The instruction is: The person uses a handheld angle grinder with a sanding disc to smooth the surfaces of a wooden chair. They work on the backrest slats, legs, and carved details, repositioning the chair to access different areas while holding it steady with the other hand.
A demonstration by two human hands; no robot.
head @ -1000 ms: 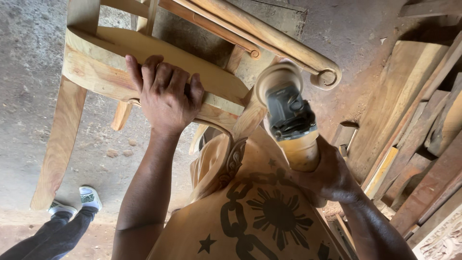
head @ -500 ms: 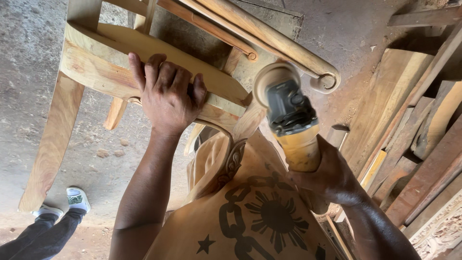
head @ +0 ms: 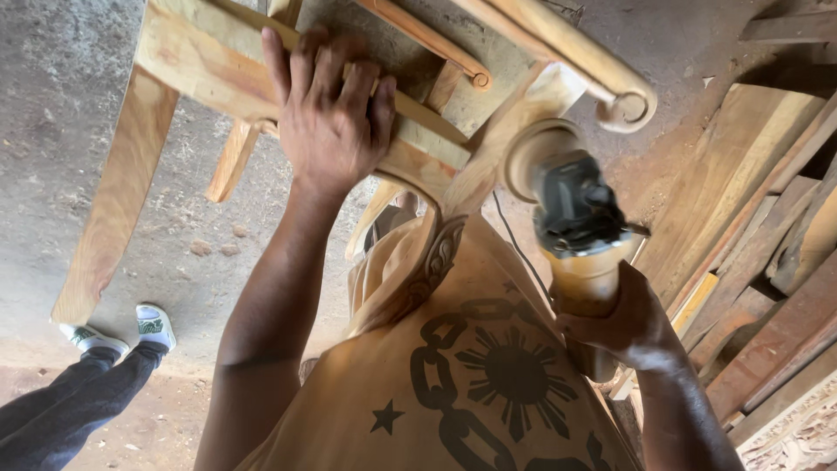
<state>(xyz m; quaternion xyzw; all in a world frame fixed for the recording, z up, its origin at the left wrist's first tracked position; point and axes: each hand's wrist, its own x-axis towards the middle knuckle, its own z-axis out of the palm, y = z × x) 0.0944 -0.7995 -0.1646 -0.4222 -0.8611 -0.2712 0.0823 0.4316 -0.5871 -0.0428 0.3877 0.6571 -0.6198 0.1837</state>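
A bare wooden chair frame (head: 200, 65) lies tipped over in front of me, with its legs pointing left and a scrolled arm (head: 610, 87) at the upper right. My left hand (head: 327, 113) presses flat on the chair's seat rail, fingers spread. My right hand (head: 623, 318) grips the yellow body of an angle grinder (head: 571, 218). The grinder's dusty round disc (head: 536, 153) touches a carved upright of the chair.
Wooden planks and boards (head: 758, 227) are stacked along the right. Another person's legs in dark trousers and white shoes (head: 113, 336) stand at the lower left on the dusty concrete floor (head: 52, 131). A dark cable (head: 514, 244) hangs beside the grinder.
The view has shifted closer. My left hand has slid along the seat rail. The grinder stays pressed against the same carved upright.
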